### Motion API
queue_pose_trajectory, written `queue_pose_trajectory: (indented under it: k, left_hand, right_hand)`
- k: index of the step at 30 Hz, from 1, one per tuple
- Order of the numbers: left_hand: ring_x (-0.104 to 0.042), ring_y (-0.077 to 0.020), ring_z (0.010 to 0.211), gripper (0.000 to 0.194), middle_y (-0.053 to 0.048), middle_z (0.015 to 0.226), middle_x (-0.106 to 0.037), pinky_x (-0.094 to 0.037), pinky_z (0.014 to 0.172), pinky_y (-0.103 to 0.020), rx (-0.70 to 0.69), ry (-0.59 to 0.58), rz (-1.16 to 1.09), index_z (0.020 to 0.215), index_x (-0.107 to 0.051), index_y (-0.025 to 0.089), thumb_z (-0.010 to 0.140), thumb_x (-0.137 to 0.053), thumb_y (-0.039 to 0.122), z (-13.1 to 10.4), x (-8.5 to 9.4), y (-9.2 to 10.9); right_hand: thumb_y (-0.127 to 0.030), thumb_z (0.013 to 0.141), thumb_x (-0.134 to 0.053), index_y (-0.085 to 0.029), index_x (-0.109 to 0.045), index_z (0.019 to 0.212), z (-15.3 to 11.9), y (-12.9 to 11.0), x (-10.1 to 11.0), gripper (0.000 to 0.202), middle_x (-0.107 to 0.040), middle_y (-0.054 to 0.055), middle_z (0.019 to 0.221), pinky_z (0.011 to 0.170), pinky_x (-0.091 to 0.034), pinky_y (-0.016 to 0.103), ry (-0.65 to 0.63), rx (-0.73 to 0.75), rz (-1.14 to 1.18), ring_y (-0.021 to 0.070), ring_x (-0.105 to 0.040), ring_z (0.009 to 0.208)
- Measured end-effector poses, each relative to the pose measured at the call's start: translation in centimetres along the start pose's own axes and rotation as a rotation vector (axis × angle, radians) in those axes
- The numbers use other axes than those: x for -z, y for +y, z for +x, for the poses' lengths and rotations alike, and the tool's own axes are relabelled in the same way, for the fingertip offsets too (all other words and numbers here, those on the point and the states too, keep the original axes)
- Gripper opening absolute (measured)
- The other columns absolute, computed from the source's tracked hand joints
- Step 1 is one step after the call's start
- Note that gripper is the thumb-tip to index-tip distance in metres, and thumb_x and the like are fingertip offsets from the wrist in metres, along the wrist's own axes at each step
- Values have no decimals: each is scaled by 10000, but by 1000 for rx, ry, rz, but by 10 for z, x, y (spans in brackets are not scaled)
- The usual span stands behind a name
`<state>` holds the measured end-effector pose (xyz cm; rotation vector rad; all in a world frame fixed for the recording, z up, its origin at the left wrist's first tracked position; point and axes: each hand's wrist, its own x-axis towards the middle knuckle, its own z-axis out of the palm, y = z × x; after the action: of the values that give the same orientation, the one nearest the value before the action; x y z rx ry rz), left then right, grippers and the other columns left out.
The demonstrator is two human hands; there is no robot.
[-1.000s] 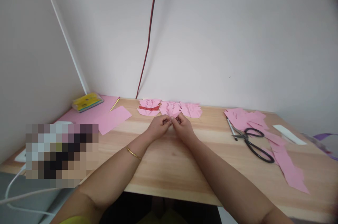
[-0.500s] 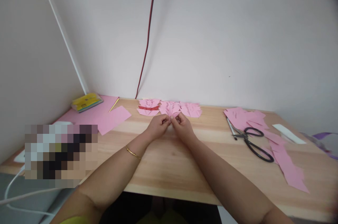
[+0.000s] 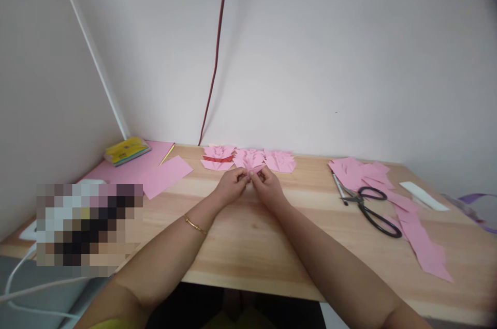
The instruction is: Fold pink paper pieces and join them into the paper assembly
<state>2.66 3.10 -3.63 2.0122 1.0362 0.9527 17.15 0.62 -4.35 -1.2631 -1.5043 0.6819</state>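
Between my two hands is a small folded piece of pink paper [image 3: 255,168], its tips showing above the fingers. My left hand [image 3: 233,185] pinches its left side, and my right hand [image 3: 266,185] grips the right side, the fingertips nearly touching. Just behind them, several pleated pink paper pieces [image 3: 280,160] lie in a row by the wall. A red strip [image 3: 218,159] lies among the pieces at the left of that row.
Black-handled scissors [image 3: 378,220] and a pen [image 3: 339,188] lie at the right beside pink scraps [image 3: 425,246] and a white strip [image 3: 423,195]. At the left are pink sheets [image 3: 169,176], a yellow pack [image 3: 127,150], a gold pencil [image 3: 166,154] and a blurred-out area.
Both hands stay at almost the same spot, still pinching the pink paper. The whole view has shifted very slightly.
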Motion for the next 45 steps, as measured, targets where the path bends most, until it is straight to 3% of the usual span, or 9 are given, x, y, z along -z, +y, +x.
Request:
queue_pose_trajectory:
  k: [5, 13, 23, 34, 45]
  left_hand:
    - [-451, -119, 617, 185, 24, 620, -505, -344, 587, -233, -7, 24, 23, 690, -544, 165, 821, -494, 286, 0, 1, 0]
    - [-496, -133, 682, 166, -5, 731, -582, -376, 639, -246, -26, 9, 3, 802, -604, 154, 823, -503, 284, 0, -1, 0]
    - [-434, -119, 609, 189, 20, 615, -500, -325, 581, -239, -27, 34, 45, 650, -517, 163, 805, -507, 270, 0, 2, 4]
    - [-463, -97, 539, 222, 29, 585, -508, -358, 527, -212, 77, -38, -198, 712, -546, 154, 810, -520, 351, -1, -1, 4]
    - [-480, -100, 554, 171, 23, 607, -527, -381, 541, -214, 86, -34, -206, 733, -550, 159, 804, -515, 311, 0, -1, 1]
  right_hand:
    - [-404, 809, -505, -186, -541, 745, 0, -3, 1, 231, -559, -8, 634, 563, -376, 248, -16, 8, 13, 129, -485, 574]
    - [-399, 796, -520, -185, -515, 706, 0, -1, 0, 232, -505, -24, 595, 548, -359, 244, 4, -6, -5, 124, -461, 559]
    - [-412, 802, -515, -188, -538, 714, -1, 1, 0, 242, -562, -7, 626, 567, -387, 252, -4, 0, 17, 133, -499, 578]
    - [-438, 806, -511, -193, -514, 702, 0, 0, 1, 267, -541, -9, 611, 526, -381, 247, 12, -19, 104, 125, -475, 544]
    - [-420, 790, -534, -190, -526, 699, 1, 7, 0, 247, -556, -11, 620, 555, -393, 253, -13, 4, 62, 131, -486, 566]
